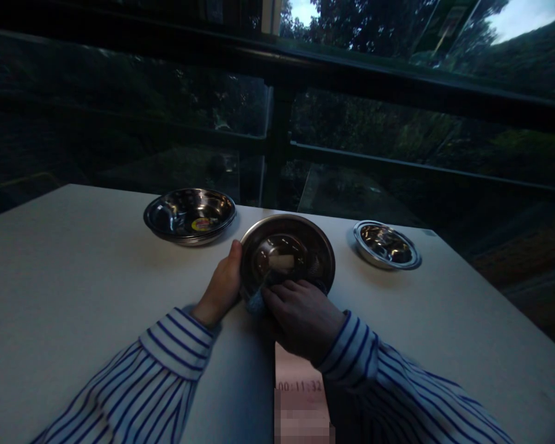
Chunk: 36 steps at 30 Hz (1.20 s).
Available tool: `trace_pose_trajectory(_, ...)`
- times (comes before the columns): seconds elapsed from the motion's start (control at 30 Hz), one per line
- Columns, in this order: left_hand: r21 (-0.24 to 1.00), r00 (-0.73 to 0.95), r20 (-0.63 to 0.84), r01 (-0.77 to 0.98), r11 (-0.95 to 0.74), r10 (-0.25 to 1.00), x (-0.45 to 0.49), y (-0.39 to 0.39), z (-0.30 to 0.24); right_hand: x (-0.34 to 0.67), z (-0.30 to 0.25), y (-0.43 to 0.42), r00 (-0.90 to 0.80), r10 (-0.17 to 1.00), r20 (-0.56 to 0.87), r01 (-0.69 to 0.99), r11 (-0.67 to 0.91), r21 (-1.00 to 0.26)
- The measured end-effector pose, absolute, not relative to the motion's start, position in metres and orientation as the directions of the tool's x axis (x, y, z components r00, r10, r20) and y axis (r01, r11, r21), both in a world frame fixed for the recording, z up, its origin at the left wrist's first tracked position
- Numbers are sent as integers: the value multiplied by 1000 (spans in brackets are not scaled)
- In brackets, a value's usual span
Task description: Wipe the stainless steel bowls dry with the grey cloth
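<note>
A shiny metal bowl (289,234) is tilted toward me over the middle of the table, its inside showing. My left hand (221,283) grips it by the left side, with the thumb up along the rim. Inside the near part of the bowl, my right hand (303,314) is closed around a bluish cloth (256,302); a piece of it sticks out at the lower left rim. The right fingertips and most of the cloth are hidden from view.
Stacked metal bowls (185,213), the top one with a yellow and red sticker, stand at the back left. Another metal bowl (386,246) is at the back right. A phone-like screen (300,370) showing a timer lies on the white table (97,277) near me. Windows lie beyond.
</note>
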State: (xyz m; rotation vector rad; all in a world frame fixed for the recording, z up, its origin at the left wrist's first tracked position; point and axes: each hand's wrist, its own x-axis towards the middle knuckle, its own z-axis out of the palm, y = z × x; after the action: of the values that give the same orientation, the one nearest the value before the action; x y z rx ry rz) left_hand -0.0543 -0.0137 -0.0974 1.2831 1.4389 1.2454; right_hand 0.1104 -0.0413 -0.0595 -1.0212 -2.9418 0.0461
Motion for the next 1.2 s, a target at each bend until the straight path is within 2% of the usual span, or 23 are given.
trace_pose_trajectory(0.13, 988, -143, 29, 156, -6, 989, -55, -12, -101, 114, -54, -40, -761, 648, -36, 649, 761, -17)
trace_pose_trajectory(0.33, 989, -132, 61, 144, -42, 989, -55, -13, -98, 109, -62, -41, -797, 602, 44, 599, 798, -66)
trace_pose_trajectory(0.53, 991, -143, 29, 137, -9, 989, -55, -12, -103, 115, -52, -38, -753, 655, -62, 657, 754, -22)
trace_pose_trajectory(0.73, 991, -135, 67, 126, -50, 988, -53, -14, -101, 110, -60, -40, -791, 611, 35, 608, 791, -71)
trace_pose_trajectory(0.93, 986, -161, 13, 164, 14, 987, -53, -14, -96, 114, -54, -39, -753, 654, -72, 657, 754, -28)
trace_pose_trajectory(1.1, 986, -173, 33, 166, -4, 984, -52, -14, -95, 110, -61, -41, -793, 609, 33, 605, 792, -82)
trace_pose_trajectory(1.2, 986, -180, 31, 167, -1, 983, -51, -15, -94, 110, -60, -41, -783, 622, -4, 621, 781, -67)
